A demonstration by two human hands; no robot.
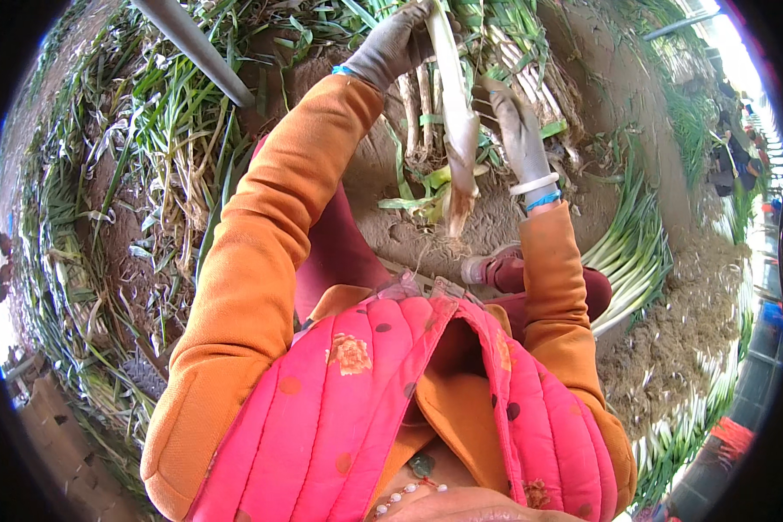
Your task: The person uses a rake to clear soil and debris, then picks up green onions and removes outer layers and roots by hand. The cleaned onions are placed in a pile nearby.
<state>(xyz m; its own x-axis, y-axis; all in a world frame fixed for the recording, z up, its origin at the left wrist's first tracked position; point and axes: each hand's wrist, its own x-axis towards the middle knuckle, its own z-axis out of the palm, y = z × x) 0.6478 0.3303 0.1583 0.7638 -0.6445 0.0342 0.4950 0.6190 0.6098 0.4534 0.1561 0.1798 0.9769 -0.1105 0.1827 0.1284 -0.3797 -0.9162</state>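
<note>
My left hand (395, 49), in a grey work glove, grips the upper part of a thick white leek or large green onion stalk (452, 85). The stalk hangs down in front of me, with brownish outer skin and stringy roots at its lower end. Just right of the stalk is my gloved right hand (521, 134), its fingers pointing up and away. Whether those fingers pinch a strip of leaf or skin is not clear. Behind the hands lie tied bundles of stalks (525, 72), roots towards me. Loose peeled leaves (430, 199) lie on the soil below the held stalk.
A grey metal pole (199, 52) slants in at upper left. Heaps of green leaves and stalks (169, 124) cover the left ground. Cleaned green onions (633, 248) lie beside my right leg. Farther right, a dark-clothed person (734, 160) appears among more onions.
</note>
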